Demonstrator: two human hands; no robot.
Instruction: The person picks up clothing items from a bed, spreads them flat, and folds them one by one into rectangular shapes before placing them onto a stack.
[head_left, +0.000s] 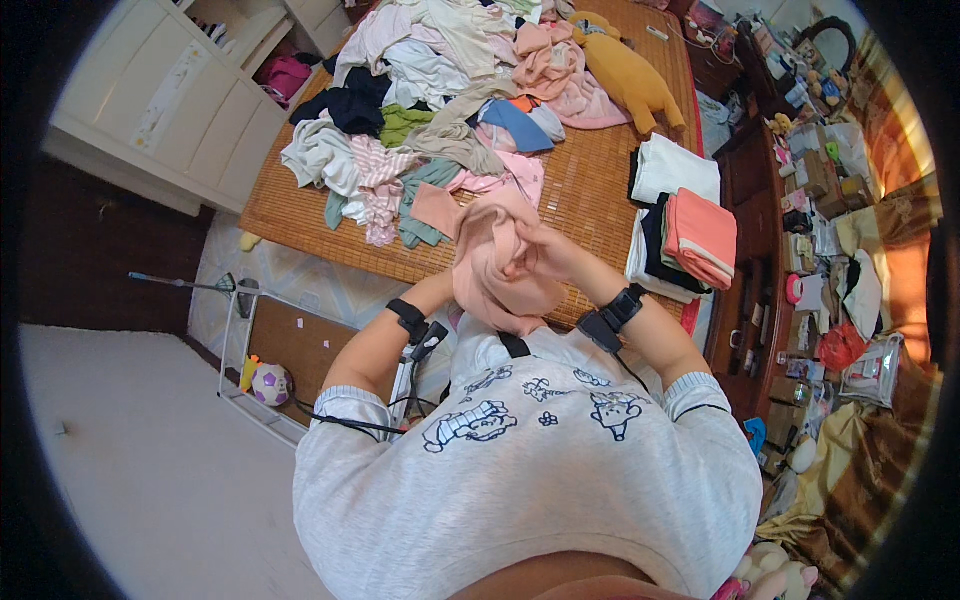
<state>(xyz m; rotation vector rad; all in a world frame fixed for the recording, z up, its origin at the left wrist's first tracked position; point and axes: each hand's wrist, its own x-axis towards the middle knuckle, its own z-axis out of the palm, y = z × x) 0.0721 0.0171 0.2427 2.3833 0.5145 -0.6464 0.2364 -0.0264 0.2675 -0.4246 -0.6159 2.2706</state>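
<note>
A crumpled peach-pink garment (495, 259) is held up in front of my body, above the near edge of the mat-covered bed (592, 217). My right hand (551, 253) grips its right side, fingers bent into the folds. On the other side my left forearm runs up to the garment, and the cloth hides my left hand, so its grip cannot be seen. One flat peach-pink part (435, 210) of the garment sticks out to the left, over a green garment (426, 184) and a pink printed garment (525, 172).
A large heap of loose clothes (427, 67) covers the bed's far left. Folded clothes (701, 232) lie stacked at the right edge, near a yellow plush toy (626, 67). A white cabinet (150, 97) stands left; a cluttered dark wooden cabinet (750, 300) stands right. A ball (271, 384) lies lower left.
</note>
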